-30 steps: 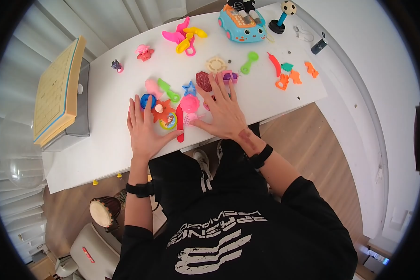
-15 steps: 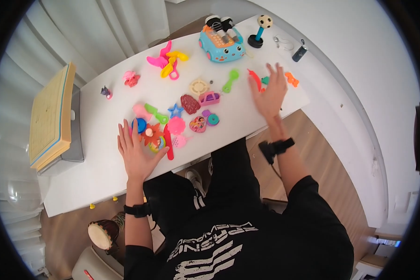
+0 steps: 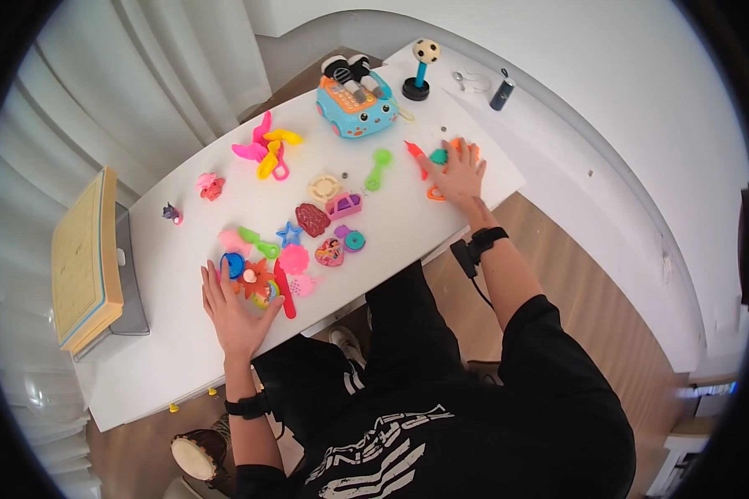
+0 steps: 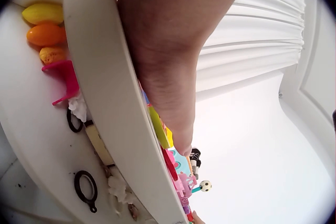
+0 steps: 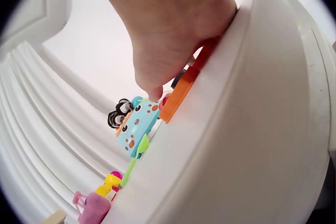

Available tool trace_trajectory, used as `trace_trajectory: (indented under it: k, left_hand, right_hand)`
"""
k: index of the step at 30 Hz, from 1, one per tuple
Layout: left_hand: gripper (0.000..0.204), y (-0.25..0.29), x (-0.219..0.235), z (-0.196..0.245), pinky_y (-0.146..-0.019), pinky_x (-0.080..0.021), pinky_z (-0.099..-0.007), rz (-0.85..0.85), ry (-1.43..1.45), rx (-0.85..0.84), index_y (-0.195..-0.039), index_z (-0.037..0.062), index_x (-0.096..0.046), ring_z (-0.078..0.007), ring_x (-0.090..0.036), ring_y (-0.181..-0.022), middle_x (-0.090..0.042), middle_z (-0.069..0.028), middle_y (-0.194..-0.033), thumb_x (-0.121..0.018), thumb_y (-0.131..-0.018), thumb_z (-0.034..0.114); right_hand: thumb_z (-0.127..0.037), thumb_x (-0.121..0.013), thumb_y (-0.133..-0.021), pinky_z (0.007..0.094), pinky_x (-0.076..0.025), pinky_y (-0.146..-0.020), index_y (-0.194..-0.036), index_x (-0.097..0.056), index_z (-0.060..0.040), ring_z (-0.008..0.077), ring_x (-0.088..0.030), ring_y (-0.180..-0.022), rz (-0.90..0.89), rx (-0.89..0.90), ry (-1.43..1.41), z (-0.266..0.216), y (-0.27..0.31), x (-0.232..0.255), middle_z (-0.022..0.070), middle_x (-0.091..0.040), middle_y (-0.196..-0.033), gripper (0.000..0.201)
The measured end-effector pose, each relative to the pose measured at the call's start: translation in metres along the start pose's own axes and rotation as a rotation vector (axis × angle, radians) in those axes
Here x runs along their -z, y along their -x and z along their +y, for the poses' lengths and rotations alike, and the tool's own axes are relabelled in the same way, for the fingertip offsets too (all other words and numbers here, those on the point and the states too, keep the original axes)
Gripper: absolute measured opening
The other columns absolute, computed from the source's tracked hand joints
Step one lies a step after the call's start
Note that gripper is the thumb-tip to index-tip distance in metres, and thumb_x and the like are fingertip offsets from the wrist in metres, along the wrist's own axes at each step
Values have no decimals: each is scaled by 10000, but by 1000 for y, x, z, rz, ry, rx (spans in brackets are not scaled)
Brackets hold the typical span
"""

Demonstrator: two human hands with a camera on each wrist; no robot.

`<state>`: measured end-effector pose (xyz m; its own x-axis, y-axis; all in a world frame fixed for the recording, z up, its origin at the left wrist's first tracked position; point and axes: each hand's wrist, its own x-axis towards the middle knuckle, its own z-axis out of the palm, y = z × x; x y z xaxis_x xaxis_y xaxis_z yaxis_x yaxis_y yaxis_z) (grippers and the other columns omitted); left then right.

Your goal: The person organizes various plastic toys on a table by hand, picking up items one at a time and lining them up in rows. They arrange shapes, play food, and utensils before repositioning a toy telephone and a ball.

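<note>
My left hand lies with fingers spread at the near left of the cluster of small toys. Its fingertips are right at a blue round toy and its thumb beside a red stick; an orange flower sits between. Toward the right end of the table, my right hand reaches flat with extended fingers over several small toys. Around it show a red chili pepper, a teal-green piece and an orange piece, partly covered. In the right wrist view an orange piece is under the palm.
More toys lie mid-table: a green spoon-like toy, a dark red piece and a heart-shaped piece. Farther back stand a blue toy phone and a football on a stand. At left is a boxed board.
My right hand has lifted off the central toys and moved right, onto the orange pieces. The left hand stays beside the cluster. The head view has shifted, so the table appears lower and more left.
</note>
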<state>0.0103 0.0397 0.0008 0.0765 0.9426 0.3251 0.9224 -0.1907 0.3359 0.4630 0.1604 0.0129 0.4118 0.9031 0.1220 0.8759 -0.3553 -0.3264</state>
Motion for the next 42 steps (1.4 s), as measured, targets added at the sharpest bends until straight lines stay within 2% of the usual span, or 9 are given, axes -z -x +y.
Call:
trace_trajectory:
  k: [1, 4, 8, 11, 14, 23, 31, 38, 42]
  left_hand:
    - [1118, 0, -1, 0, -1246, -180, -540, 5, 7, 9, -1602, 77, -307, -398, -177, -1572, -249, -221, -1675, -869, -731, 498]
    - [1105, 1, 0, 2, -1244, -185, -543, -7, 6, 6, -1596, 80, -322, -396, -179, -1573, -257, -221, -1672, -876, -732, 489]
    - [1091, 2, 3, 4, -1243, -187, -543, -7, -2, -6, -1592, 83, -335, -397, -176, -1574, -263, -221, -1670, -883, -734, 478]
    - [1130, 1, 2, 4, -1233, -202, -557, -12, -9, -9, -1585, 64, -335, -430, -192, -1558, -266, -251, -1658, -888, -714, 527]
    - [1128, 1, 2, 3, -1232, -211, -549, -8, -17, -9, -1580, 59, -340, -434, -203, -1554, -275, -259, -1651, -888, -714, 531]
    - [1115, 2, 3, 4, -1223, -234, -545, 6, -16, -20, -1567, 46, -355, -447, -227, -1541, -286, -277, -1638, -890, -717, 530]
    - [1114, 3, 2, 4, -1222, -240, -542, 23, -19, -29, -1565, 48, -359, -444, -229, -1541, -291, -277, -1634, -894, -714, 527]
    - [1121, 3, 1, 3, -1224, -241, -544, 29, 5, -33, -1565, 44, -359, -448, -228, -1540, -284, -283, -1635, -894, -713, 537]
    - [1147, 4, 1, 1, -1233, -220, -557, 33, -5, -39, -1575, 44, -343, -450, -217, -1543, -272, -284, -1641, -889, -709, 559]
  right_hand:
    - [-762, -507, -923, 636, -58, -1247, -1592, -396, -169, 381, -117, -1585, 0, -15, -1, -3, 5, -2, 159, -243, -1687, 901]
    - [-710, -539, -934, 615, -97, -1250, -1560, -430, -114, 411, -176, -1562, 115, 115, -57, -12, 16, -8, 196, -300, -1649, 871]
    - [-691, -519, -956, 592, -105, -1258, -1574, -409, -114, 411, -175, -1563, 100, 164, -78, -19, 23, -16, 201, -303, -1648, 853]
    - [-666, -496, -979, 572, -113, -1264, -1583, -389, -101, 407, -172, -1567, 76, 205, -74, -30, 33, -18, 204, -293, -1655, 834]
    - [-649, -484, -993, 566, -110, -1267, -1589, -355, -62, 402, -159, -1572, 65, 225, -76, -46, 44, -24, 204, -278, -1663, 847]
    - [-598, -478, -1006, 576, -90, -1267, -1585, -325, -7, 421, -129, -1575, 77, 197, -53, -90, 77, -40, 220, -246, -1677, 842]
    - [-562, -461, -1019, 604, -74, -1260, -1570, -332, 26, 468, -126, -1564, 119, 132, -77, -103, 91, -44, 263, -253, -1662, 816]
    - [-522, -418, -1048, 606, -71, -1259, -1577, -331, 9, 475, -128, -1563, 127, 134, -106, -112, 102, -49, 270, -250, -1660, 754]
    - [-570, -357, -1062, 601, -48, -1261, -1597, -314, -25, 466, -107, -1570, 114, 90, -134, -116, 107, -47, 260, -241, -1669, 766]
